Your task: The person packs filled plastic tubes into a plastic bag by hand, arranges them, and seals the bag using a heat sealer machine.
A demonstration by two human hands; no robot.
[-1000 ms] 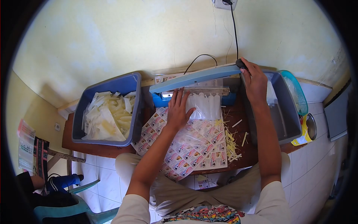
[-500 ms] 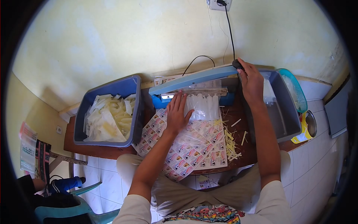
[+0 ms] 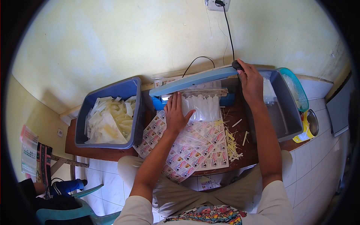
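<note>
A blue impulse heat sealer (image 3: 229,99) stands on the table with its long light-blue arm (image 3: 195,81) raised. My right hand (image 3: 252,80) is closed around the black knob end of that arm, at the right. My left hand (image 3: 176,114) lies flat, fingers stretched out, at the left edge of a clear plastic bag (image 3: 203,107) holding several whitish, stick-like pieces. The bag's upper end lies across the sealer's bar, under the lifted arm. Beneath the bag and hand are printed sheets (image 3: 187,155) with repeated labels.
A grey-blue tub (image 3: 140,112) with pale yellowish strips is at left. Another grey tub (image 3: 277,120) with clear packets is at right, beside a teal basket (image 3: 302,93) and yellow can (image 3: 304,131). Cut yellowish strips (image 3: 232,144) litter the table. A power cord (image 3: 230,33) runs down the wall.
My left hand has shifted very slightly left, its fingers a little closer together. The sealer arm stays raised in my right hand, and the view has moved slightly.
</note>
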